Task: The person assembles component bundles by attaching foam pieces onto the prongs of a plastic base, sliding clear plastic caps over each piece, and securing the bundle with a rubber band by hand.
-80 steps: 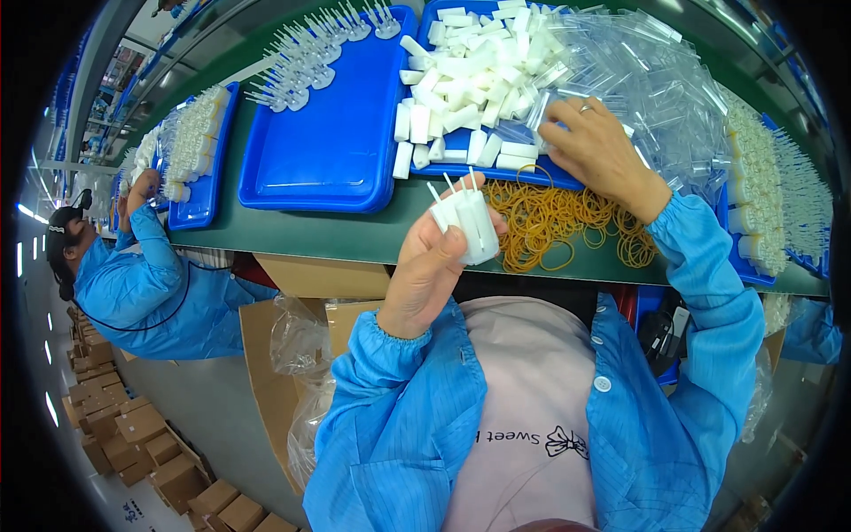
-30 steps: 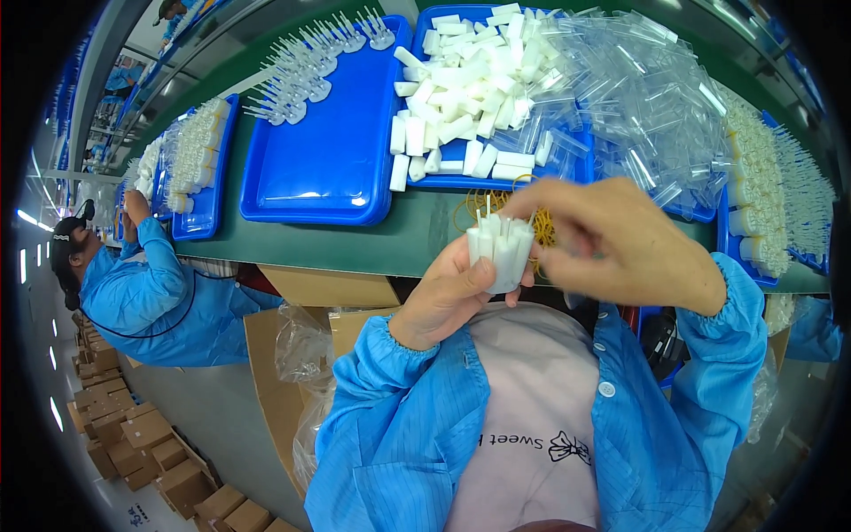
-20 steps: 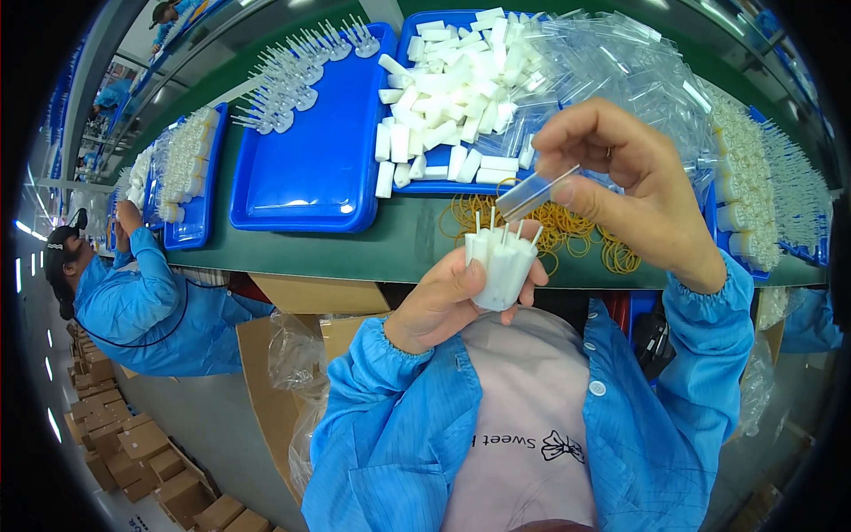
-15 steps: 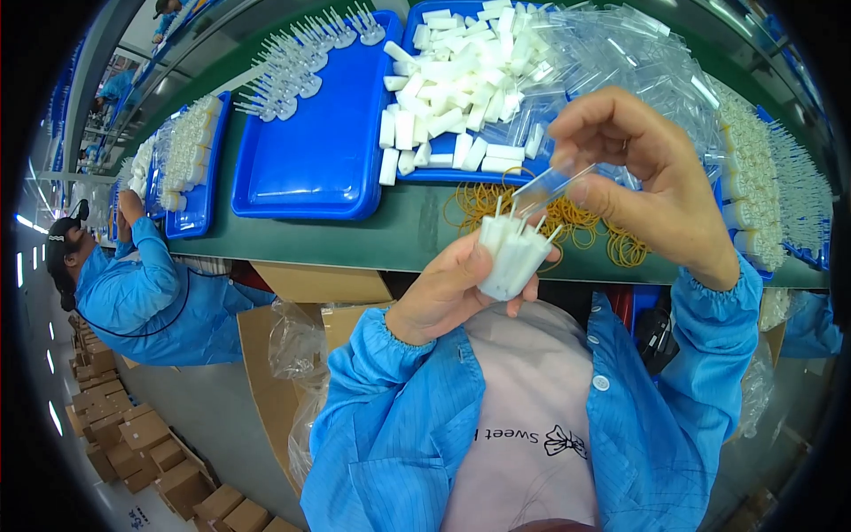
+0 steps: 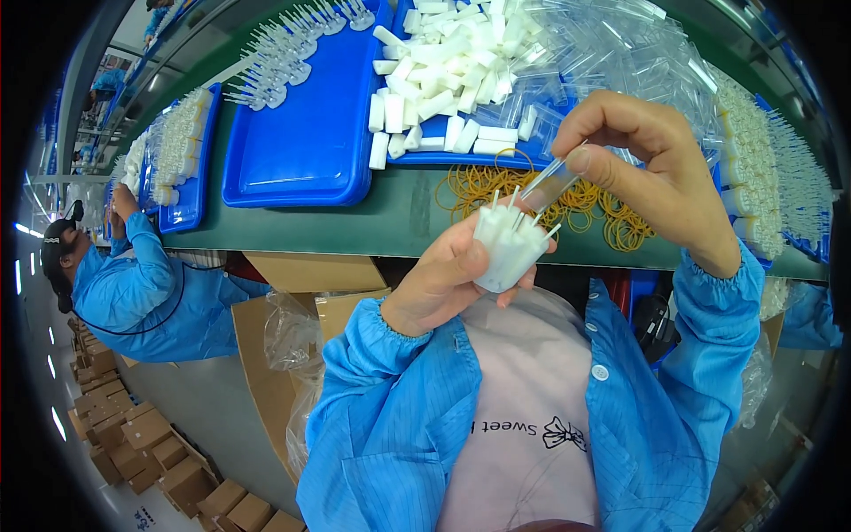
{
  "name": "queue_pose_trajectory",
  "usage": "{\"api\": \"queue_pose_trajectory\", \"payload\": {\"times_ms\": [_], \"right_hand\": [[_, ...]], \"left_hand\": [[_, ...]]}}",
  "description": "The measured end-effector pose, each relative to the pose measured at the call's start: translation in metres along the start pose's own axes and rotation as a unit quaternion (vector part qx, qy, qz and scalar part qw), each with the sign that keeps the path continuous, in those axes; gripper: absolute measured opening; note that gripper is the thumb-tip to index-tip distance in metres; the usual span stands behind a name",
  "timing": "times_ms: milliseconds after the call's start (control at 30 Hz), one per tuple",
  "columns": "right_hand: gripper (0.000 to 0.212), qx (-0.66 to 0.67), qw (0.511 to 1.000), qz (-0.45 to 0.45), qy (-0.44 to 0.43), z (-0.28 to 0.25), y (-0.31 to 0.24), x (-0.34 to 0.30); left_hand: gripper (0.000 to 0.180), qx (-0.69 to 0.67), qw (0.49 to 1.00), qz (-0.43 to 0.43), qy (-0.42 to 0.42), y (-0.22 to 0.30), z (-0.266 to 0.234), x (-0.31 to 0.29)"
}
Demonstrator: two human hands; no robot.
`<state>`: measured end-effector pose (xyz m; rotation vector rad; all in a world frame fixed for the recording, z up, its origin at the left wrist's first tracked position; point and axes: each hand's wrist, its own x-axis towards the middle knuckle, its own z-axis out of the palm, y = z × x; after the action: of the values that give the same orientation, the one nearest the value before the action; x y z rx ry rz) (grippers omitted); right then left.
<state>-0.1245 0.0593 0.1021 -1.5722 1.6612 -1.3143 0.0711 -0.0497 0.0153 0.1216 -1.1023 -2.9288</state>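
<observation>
My left hand (image 5: 445, 277) is closed round a bundle of white plastic pieces (image 5: 507, 250) with several thin white prongs standing up from its top. Above it, my right hand (image 5: 640, 167) pinches a flat clear plastic piece (image 5: 551, 184) between thumb and fingertips. That piece slants down toward the prongs; I cannot tell whether its lower end touches the bundle. Behind both hands, tangled yellow-brown rubber bands (image 5: 483, 188) lie on the green table (image 5: 399, 217).
Small white blocks (image 5: 452, 66) and clear plastic pieces (image 5: 620, 62) fill a blue tray. Left of it, a blue tray (image 5: 301, 146) holds pronged clear parts (image 5: 275, 66) along its far-left side. White parts (image 5: 749, 168) stand at right. A co-worker (image 5: 133, 284) sits at left near cardboard boxes (image 5: 146, 430).
The clear piece in my right hand has tilted steeper, its lower end staying near the prongs. The trays and table sit slightly higher and further left in the picture. Both grips hold.
</observation>
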Motion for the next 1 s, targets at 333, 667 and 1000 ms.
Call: {"api": "queue_pose_trajectory", "payload": {"times_ms": [333,667,1000], "right_hand": [[0.017,0.005,0.999,0.022,-0.027,-0.002,0.001,0.001],[0.019,0.037,0.994,0.084,-0.050,-0.003,-0.001,0.002],[0.014,0.016,0.997,0.049,-0.048,0.008,-0.004,0.002]], "left_hand": [[0.078,-0.027,0.999,-0.020,0.033,0.002,-0.001,0.000],[0.085,0.050,0.998,-0.002,0.029,0.001,0.001,-0.001],[0.083,0.046,0.998,0.008,0.031,0.002,0.002,-0.004]]}}
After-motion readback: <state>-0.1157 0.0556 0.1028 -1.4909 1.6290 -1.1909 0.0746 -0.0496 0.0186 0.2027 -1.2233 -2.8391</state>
